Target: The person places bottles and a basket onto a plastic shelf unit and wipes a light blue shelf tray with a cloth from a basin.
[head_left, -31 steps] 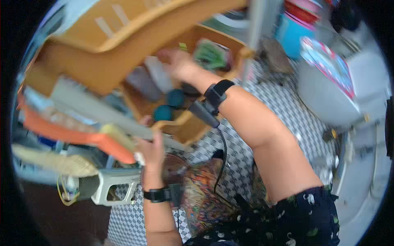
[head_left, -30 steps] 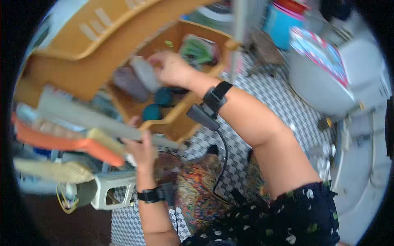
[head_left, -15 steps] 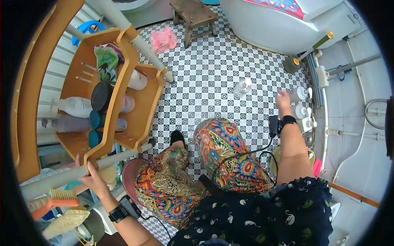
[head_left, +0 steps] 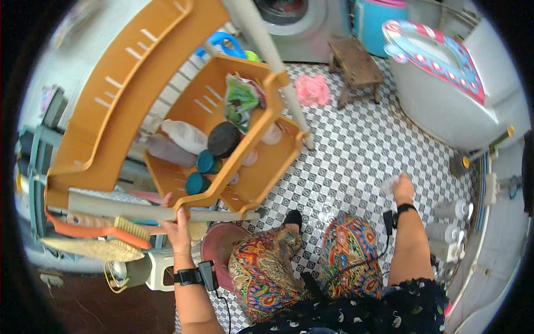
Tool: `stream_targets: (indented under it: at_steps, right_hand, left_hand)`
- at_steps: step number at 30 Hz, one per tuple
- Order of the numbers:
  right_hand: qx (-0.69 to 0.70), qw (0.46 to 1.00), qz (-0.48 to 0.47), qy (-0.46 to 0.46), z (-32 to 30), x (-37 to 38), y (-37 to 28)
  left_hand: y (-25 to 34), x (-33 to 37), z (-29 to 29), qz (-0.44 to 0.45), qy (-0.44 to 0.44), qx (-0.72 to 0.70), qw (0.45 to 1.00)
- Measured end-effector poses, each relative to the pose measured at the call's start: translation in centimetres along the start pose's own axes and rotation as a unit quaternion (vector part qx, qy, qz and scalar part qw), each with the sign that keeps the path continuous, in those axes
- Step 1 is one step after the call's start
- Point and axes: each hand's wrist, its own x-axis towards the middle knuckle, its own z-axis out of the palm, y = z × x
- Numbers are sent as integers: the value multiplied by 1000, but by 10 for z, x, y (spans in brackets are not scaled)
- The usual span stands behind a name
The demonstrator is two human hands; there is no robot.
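My left hand (head_left: 178, 229) is closed round the near corner of an orange plastic shelf rack (head_left: 253, 192), by its grey pole (head_left: 119, 209). At the right, low over the tiled floor, my right hand (head_left: 404, 190) has its fingers bent at a clear plastic bottle (head_left: 387, 186). The bottle is blurred and partly covered by the fingers, which look closed on it. On the rack's shelf stand a black-lidded jar (head_left: 223, 139), two teal-lidded jars (head_left: 197, 183), a white bottle (head_left: 184, 137) and a green packet (head_left: 240, 103).
Several pump bottles (head_left: 451, 210) line the right wall. Behind are a wooden stool (head_left: 356, 68), a pink plastic bag (head_left: 312, 90), a washing machine (head_left: 300, 30) and a toilet (head_left: 445, 106). A pink basin (head_left: 218, 256) and an orange brush (head_left: 100, 230) are near my left arm.
My view has swung left, so the rack appears farther right. My right hand has gone from beside the pump bottles to the clear bottle. My left hand still holds the rack.
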Motion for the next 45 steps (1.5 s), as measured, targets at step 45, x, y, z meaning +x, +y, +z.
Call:
stream_targets:
  at_steps: [45]
  right_hand:
    - [234,792,-564,-10,-141,-90,-572]
  left_hand:
    - [7,0,2,15,57,-30,998]
